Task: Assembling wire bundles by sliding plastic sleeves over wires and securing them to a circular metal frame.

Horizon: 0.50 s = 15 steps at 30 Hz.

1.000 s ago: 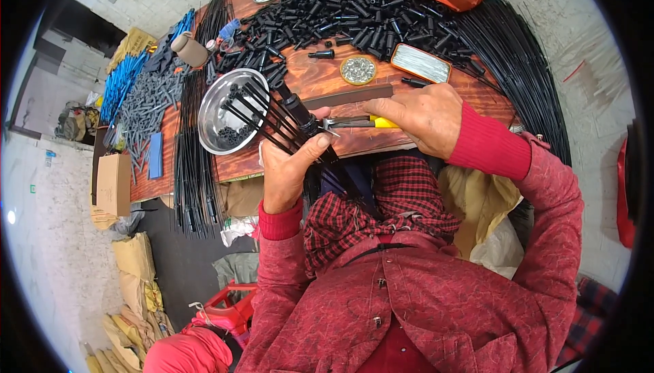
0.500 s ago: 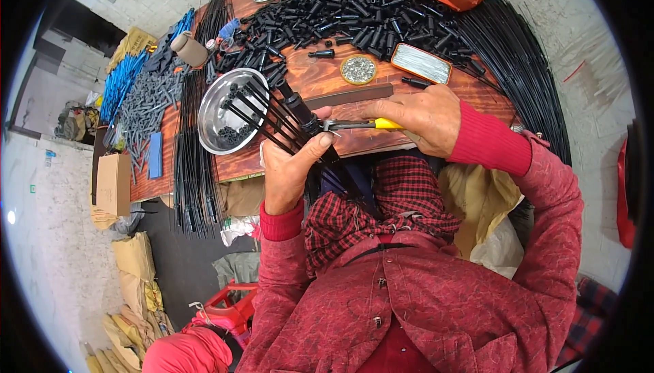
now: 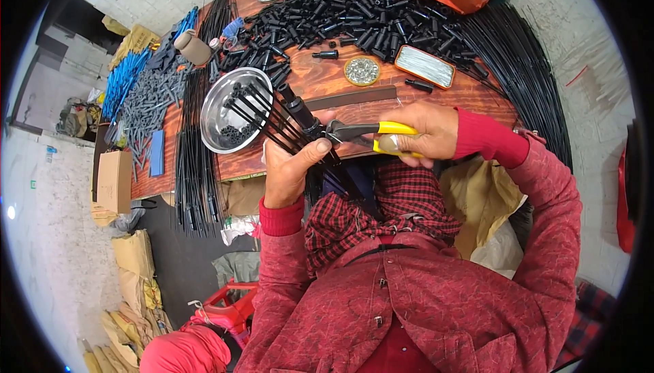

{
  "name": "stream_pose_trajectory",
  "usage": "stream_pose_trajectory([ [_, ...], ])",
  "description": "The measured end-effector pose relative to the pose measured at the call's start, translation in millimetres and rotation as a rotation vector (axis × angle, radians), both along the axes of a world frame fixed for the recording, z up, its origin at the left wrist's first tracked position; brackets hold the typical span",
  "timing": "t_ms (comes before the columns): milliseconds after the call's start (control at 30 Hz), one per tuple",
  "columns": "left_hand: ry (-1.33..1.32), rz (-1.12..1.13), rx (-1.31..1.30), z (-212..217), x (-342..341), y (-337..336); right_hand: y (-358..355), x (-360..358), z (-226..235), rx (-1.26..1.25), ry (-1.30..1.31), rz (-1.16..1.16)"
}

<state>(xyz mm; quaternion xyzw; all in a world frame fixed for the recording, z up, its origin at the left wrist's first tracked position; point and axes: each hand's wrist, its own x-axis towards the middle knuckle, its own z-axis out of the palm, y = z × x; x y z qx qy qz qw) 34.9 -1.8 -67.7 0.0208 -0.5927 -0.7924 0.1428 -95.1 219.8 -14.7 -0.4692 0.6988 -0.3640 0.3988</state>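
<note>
pliers on a rod bundle

left hand [image 3: 289, 168] fisted the black rods [image 3: 272, 117] over the steel bowl [image 3: 218, 111]; right hand [image 3: 422, 131] squeezed yellow pliers [image 3: 364, 131] at a rod end. best to keep the bundle steady and the bite square.

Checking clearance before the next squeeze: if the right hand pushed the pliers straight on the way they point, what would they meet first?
Probably the black rods gripped in the left hand; the pliers in the right hand already reach them, though depth is uncertain.
</note>
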Motion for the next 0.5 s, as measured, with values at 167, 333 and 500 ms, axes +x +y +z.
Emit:
stream_pose_trajectory([
  [167,0.109,-0.011,-0.001,-3.8,-5.6,-2.6,6.3,-3.6,-17.7,0.121,-0.646,0.025],
  [333,0.06,-0.019,0.012,12.3,11.8,3.2,5.5,7.5,-38.7,0.019,-0.682,0.041],
  [500,0.008,-0.065,0.034,-14.4,6.7,2.8,18.0,14.9,-20.8,0.071,-0.158,-0.179],
])
